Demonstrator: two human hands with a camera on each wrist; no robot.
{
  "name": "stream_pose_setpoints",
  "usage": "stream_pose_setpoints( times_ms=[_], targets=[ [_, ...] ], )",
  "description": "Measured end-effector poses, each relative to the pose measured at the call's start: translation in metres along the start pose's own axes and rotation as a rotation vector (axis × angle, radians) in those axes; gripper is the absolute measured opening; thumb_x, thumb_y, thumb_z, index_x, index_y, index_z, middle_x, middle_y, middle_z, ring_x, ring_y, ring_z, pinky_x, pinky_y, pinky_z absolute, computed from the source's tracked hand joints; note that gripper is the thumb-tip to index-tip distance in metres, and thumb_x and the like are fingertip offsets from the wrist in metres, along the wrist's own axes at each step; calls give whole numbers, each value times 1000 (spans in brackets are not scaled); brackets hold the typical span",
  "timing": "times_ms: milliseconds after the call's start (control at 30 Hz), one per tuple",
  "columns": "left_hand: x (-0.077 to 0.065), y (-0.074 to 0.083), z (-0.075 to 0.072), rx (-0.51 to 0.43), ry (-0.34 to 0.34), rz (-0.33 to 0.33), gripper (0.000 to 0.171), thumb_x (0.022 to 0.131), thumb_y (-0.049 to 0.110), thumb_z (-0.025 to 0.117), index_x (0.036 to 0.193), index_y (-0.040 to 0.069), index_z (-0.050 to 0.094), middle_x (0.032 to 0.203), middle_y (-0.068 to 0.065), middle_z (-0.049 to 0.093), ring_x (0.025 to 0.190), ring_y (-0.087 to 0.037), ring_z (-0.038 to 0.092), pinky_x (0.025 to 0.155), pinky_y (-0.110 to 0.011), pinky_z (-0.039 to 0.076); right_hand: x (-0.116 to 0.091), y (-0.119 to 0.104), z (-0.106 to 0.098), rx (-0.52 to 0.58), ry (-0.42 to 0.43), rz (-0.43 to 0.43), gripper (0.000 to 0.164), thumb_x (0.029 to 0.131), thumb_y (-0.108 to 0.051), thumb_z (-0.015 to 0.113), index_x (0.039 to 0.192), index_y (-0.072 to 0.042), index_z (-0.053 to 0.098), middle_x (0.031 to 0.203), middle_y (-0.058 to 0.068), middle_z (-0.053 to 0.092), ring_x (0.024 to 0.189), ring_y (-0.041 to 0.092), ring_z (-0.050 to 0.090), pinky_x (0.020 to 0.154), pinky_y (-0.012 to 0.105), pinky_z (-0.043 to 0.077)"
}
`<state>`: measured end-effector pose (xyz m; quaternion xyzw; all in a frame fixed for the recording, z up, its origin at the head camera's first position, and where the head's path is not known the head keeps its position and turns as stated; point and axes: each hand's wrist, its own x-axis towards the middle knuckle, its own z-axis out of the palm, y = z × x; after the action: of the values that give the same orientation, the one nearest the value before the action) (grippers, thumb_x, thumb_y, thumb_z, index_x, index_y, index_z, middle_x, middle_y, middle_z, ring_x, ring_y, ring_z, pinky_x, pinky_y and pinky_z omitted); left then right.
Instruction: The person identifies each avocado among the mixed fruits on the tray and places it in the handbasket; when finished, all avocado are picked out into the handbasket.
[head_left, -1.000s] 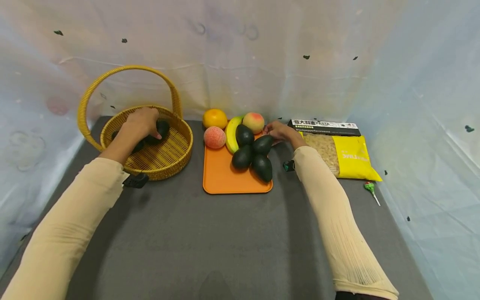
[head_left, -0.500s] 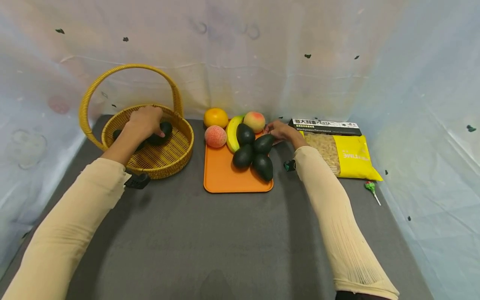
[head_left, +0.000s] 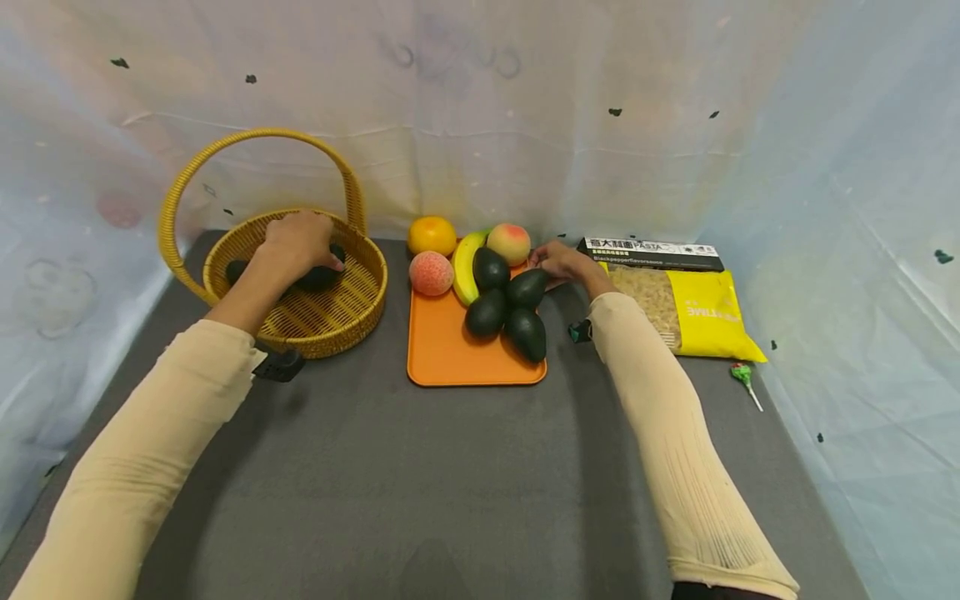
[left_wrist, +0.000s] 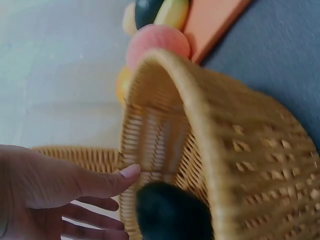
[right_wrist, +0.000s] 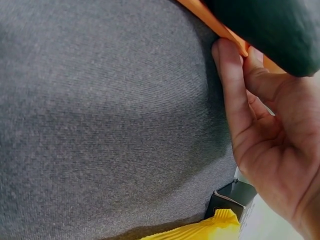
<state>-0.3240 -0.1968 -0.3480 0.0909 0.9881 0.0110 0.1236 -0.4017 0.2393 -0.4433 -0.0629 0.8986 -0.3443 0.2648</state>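
Note:
In the head view my left hand (head_left: 298, 242) reaches into a round wicker basket (head_left: 352, 329) with a tall handle. Its fingers lie relaxed at a dark green avocado (left_wrist: 170, 212), thumb tip close to it in the left wrist view. Another dark fruit (head_left: 236, 271) shows beside it, partly hidden by the wrist. My right hand (head_left: 561, 260) pinches the right rim of an orange tray (right_wrist: 220, 31) between thumb and fingers. Several avocados (head_left: 524, 335) lie on that tray, with a banana (head_left: 465, 271) and a peach (head_left: 508, 243) behind them.
A pinkish-red peach (head_left: 431, 273) and an orange (head_left: 431, 237) sit at the tray's back left. Right of the tray lie a black pasta box (head_left: 651, 255), a yellow bag (head_left: 705, 315) and a lollipop (head_left: 742, 375). A pale curtain (head_left: 480, 117) stands behind the table.
My left hand has shifted slightly right inside the basket and covers more of the avocado. My right hand stays at the tray's rim.

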Motion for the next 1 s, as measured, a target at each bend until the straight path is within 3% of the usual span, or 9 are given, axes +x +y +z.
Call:
stream_pose_setpoints(
  times_ms=[167, 333, 567, 800, 1000],
  targets=[
    [-7, 16, -2, -15, 50, 10, 48, 97, 41, 75, 108, -5, 65, 106, -30, 66, 94, -52, 67, 83, -66, 54, -3, -6, 0, 1, -11, 12, 17, 105, -9, 52, 116, 0, 62, 112, 13, 56, 82, 18, 65, 89, 43, 64],
    [-21, 39, -4, -46, 134, 48, 40, 98, 40, 73, 98, 0, 64, 100, -25, 64, 91, -47, 66, 79, -64, 54, 0, -3, 2, 22, -9, 10, 14, 104, -7, 52, 113, -2, 62, 111, 12, 55, 82, 18, 66, 83, 37, 65],
    [-40, 77, -13, -70, 193, 125, 53, 102, 40, 68, 137, 2, 61, 128, -27, 63, 114, -49, 63, 94, -70, 52, 0, -7, 3, 34, -1, 7, 17, 102, -4, 50, 112, 0, 63, 108, 11, 56, 77, 15, 65, 80, 35, 65],
    [-45, 110, -10, -79, 239, 218, 54, 103, 38, 67, 145, 4, 58, 137, -24, 62, 122, -46, 63, 95, -66, 55, 3, -7, 3, 8, 10, 1, 16, 103, -7, 52, 113, -1, 63, 107, 10, 55, 79, 16, 63, 79, 35, 64],
    [-44, 134, 1, -152, 197, 302, 66, 102, 49, 65, 154, 12, 50, 145, -20, 56, 123, -41, 64, 97, -60, 56, 1, -6, 4, -15, 10, -4, 16, 102, -3, 49, 110, -2, 63, 107, 11, 56, 82, 19, 64, 77, 33, 64]
  ],
)
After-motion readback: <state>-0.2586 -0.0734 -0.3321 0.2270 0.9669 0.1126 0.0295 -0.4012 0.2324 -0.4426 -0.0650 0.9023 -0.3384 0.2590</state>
